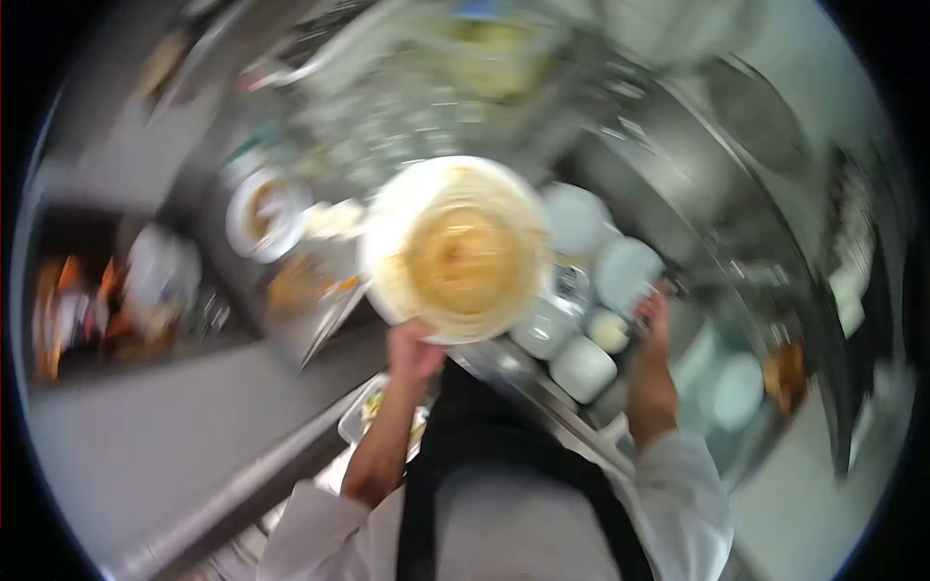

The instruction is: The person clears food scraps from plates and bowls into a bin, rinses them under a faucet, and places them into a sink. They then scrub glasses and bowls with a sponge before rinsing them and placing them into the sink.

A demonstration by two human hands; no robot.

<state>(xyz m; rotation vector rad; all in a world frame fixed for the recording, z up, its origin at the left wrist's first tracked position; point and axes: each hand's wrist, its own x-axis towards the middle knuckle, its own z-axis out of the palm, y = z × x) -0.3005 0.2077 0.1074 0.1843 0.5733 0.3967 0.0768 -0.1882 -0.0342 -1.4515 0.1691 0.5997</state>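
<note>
My left hand (415, 351) is closed on the near rim of a wide white plate (387, 223). Brown sauce-like residue (465, 259) covers the middle of the plate, with smears out toward the rim. My right hand (655, 318) is over the dishes at the sink, next to a pale bowl (625, 271); motion smears its fingers, and I cannot tell whether they hold anything. Close by are a white cup (583, 370), a small round cream-coloured piece (608, 331) and another white cup (544, 327). A further pale dish (573, 218) lies partly behind the plate.
Many glasses (387, 131) stand beyond the plate. To the left are a white bowl with brown remains (263, 215) and an opening with dishes (160, 276). The metal sink (697, 165) extends right, near a clear tub (717, 387). A tray of scraps (373, 407) sits low left.
</note>
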